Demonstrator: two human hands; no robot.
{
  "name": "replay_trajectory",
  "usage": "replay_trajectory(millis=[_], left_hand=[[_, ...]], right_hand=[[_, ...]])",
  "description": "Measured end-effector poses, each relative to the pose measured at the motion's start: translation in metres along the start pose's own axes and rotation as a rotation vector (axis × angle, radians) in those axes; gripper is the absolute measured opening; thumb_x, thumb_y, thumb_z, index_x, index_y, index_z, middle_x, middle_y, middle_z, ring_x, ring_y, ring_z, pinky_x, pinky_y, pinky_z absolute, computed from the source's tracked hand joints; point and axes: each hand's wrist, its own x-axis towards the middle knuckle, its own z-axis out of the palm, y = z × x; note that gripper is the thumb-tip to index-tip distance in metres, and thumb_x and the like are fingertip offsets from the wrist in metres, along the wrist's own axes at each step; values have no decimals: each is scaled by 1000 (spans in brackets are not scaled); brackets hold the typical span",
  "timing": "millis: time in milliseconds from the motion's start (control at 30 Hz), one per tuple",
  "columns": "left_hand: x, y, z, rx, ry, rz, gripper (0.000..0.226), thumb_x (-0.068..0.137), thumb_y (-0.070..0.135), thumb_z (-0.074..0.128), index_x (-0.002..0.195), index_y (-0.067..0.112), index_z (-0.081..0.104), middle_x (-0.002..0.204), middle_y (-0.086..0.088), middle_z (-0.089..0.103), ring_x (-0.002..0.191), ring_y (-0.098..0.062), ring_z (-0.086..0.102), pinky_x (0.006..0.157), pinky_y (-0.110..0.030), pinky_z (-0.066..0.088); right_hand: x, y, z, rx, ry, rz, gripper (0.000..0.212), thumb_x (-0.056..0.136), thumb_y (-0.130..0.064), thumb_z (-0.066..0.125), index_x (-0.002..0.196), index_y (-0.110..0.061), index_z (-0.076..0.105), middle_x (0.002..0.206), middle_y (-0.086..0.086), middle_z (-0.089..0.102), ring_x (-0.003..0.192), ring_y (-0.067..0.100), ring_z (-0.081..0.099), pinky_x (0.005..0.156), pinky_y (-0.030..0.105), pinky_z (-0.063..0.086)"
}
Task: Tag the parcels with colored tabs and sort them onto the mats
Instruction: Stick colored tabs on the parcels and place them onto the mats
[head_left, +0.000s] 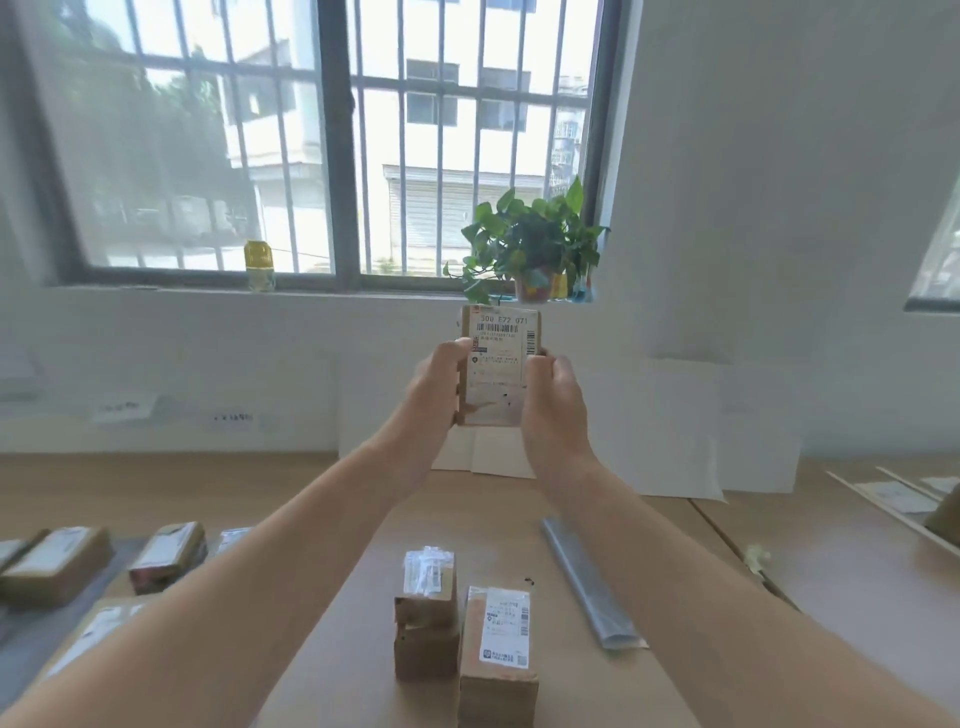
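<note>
Both hands are holding one parcel (500, 364) upright in the air, above the far side of the table (493, 525), printed label facing the head camera.

- Left hand (439, 384) is gripping its left edge, fingers curled round it.
- Right hand (556, 395) is gripping the right edge.
- No coloured tab can be made out on it.

Step, as judged: the label is being read before tagging and sorting.

Two more parcels (426, 618) (498, 654) are standing side by side near the table's near edge. Other parcels (57, 564) (169, 553) are lying on a grey mat (111, 577) at the left edge.

Next move is calling for bringing the parcel down, fixing a tab, then choosing a mat. The tab supply is not in view.
</note>
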Motion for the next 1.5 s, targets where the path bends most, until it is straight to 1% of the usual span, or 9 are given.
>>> replay_trajectory(millis=[133,267,367,700,867,1033,1133,1267,1500], left_hand=[[-16,20,-22,75,-3,60,39,108,27,25,111,26,64,75,32,70,80,5,68,70,-9,49],[-30,37,-52,55,38,62,39,108,32,27,107,28,66,82,30,70,110,-12,62,98,-22,43],[-37,44,-82,58,66,68,40,106,38,29,115,28,67,91,27,68,124,-23,58,112,-38,37],[-56,56,-216,-10,57,58,42,105,38,33,119,22,69,110,14,66,122,-20,61,118,-44,36],[-68,59,-300,-28,42,42,36,104,42,36,111,29,69,113,13,63,124,-20,60,118,-43,36],[-85,63,-366,-49,59,33,43,105,41,36,124,18,66,112,9,63,120,-23,63,114,-45,42],[-97,64,-393,-49,87,45,43,105,40,35,126,18,66,113,7,64,116,-22,66,112,-43,45],[-112,60,-420,-13,109,28,44,104,44,37,130,22,65,128,3,62,118,-21,66,111,-43,46],[-143,58,-444,-20,216,-41,41,104,43,39,115,25,74,122,2,70,110,-20,71,104,-44,52]], right_hand=[[-12,-18,23,55,-49,-75,33,91,-39,39,109,-33,65,99,-9,75,97,12,71,90,40,59],[-25,-33,48,53,-79,-101,26,97,-34,40,100,-42,64,95,-13,75,97,12,70,93,46,58],[-36,-45,73,66,-105,-119,31,88,-40,40,103,-40,67,96,-12,76,97,15,71,93,48,58],[-79,-66,192,74,-107,-162,32,88,-38,42,105,-47,68,107,-4,77,105,22,71,95,53,57],[-110,-78,266,70,-99,-166,38,89,-36,42,115,-29,69,105,-2,77,103,22,72,93,53,59],[-139,-86,325,102,-120,-148,35,88,-35,42,110,-32,70,102,-5,77,103,21,72,93,54,59],[-157,-88,348,105,-139,-132,34,88,-37,43,110,-37,69,104,-5,77,103,19,71,94,50,59],[-173,-87,364,111,-168,-115,47,88,-38,41,124,-28,69,109,-4,77,107,20,70,96,51,57],[-197,-75,384,177,-234,-62,38,96,-30,38,108,-30,75,102,-3,78,100,20,72,89,48,61]])
